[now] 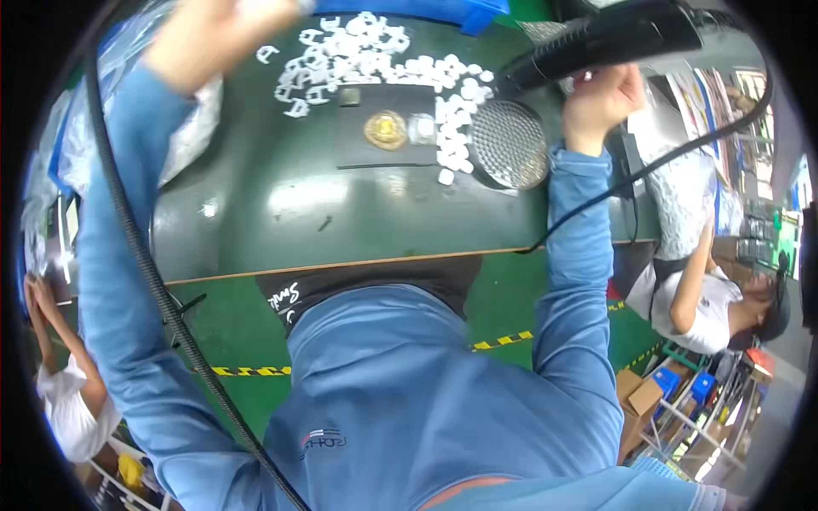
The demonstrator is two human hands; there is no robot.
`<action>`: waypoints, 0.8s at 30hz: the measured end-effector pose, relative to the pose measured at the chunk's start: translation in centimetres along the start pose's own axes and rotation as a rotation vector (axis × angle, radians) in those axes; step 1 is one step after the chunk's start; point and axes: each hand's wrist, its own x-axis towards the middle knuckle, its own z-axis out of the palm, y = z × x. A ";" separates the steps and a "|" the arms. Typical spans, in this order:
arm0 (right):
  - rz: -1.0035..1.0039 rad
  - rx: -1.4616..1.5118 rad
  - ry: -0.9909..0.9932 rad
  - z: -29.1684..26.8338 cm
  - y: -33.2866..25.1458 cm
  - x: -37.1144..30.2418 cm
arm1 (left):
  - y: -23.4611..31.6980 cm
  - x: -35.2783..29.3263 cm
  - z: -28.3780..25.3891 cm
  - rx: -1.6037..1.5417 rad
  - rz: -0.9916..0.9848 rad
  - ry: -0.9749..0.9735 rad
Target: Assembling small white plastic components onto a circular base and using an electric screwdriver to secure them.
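Observation:
My left hand (203,43) is raised at the top left, smeared by motion and cut by the picture's edge. A pale thing (277,7) shows at its fingertips, too blurred to name. My right hand (601,100) is closed just below a thick black tube-shaped device (605,44); what its fingers hold, if anything, is hidden. Between my arms lies a dark flat plate (358,155) bearing a round gold-coloured piece (386,130), a small square block (350,97) and a clear-white piece (421,129). Small white plastic parts (341,60) are heaped beyond it.
A round dimpled metal disc (509,145) lies left of my right forearm. A blue bin (409,10) stands at the far edge. Black cables (141,221) cross the view over both arms. Other people work at the left (72,375) and right (707,302).

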 end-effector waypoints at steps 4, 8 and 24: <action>0.075 -0.041 -0.014 -1.6 2.9 -0.5 | -0.3 1.2 7.3 0.440 -0.017 -0.097; 0.084 0.052 -0.102 -0.3 2.8 -0.6 | -4.5 -0.5 9.4 0.558 -0.080 0.041; -0.022 -0.094 -0.255 1.6 -0.4 -1.9 | 4.4 -6.2 2.1 0.617 0.241 0.781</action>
